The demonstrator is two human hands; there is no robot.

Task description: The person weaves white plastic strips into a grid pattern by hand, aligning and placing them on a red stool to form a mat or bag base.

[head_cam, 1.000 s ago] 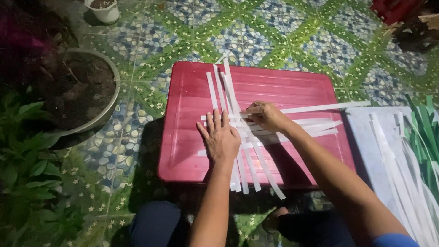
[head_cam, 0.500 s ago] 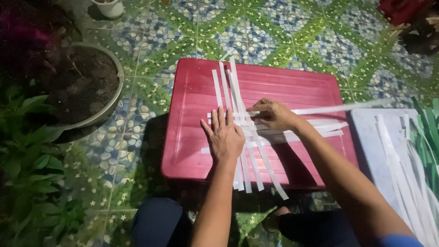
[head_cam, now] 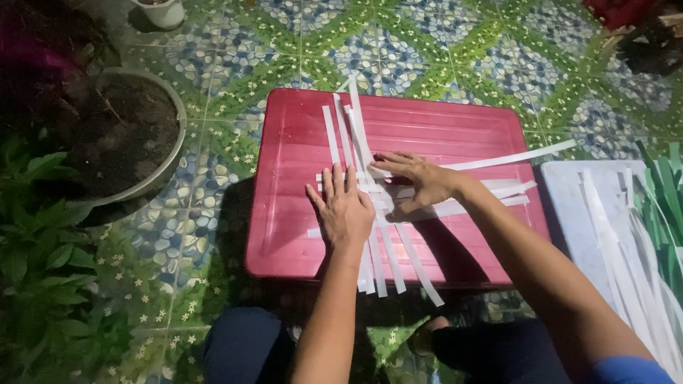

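Pressing flat with the left hand (head_cam: 343, 210), fingers spread and released, palm down on the crossing of the white strips (head_cam: 370, 206) near the middle of the red lid (head_cam: 284, 213). Pinching one of the sideways strips with the right hand (head_cam: 420, 186), fingers closed lightly on it just beside the left hand, thumb underneath; whether lifting or tucking, hard to tell.

Lying lengthwise from the lid's far edge to past its near edge: about four or five upright strips, ends hanging over the near rim. Crossing them toward the right edge: a few sideways strips, one long strip (head_cam: 519, 156) angling out past the far right corner.

Judging progress: weaving only begun, a small interlaced patch at the centre, most strip length loose on every side. Waiting unused on the white board (head_cam: 569, 206) beside the lid's right edge: a pile of spare white strips (head_cam: 626, 249), green leaf blades (head_cam: 665, 206) beyond. Sitting off the left edge: a round soil-filled pot (head_cam: 121, 142).
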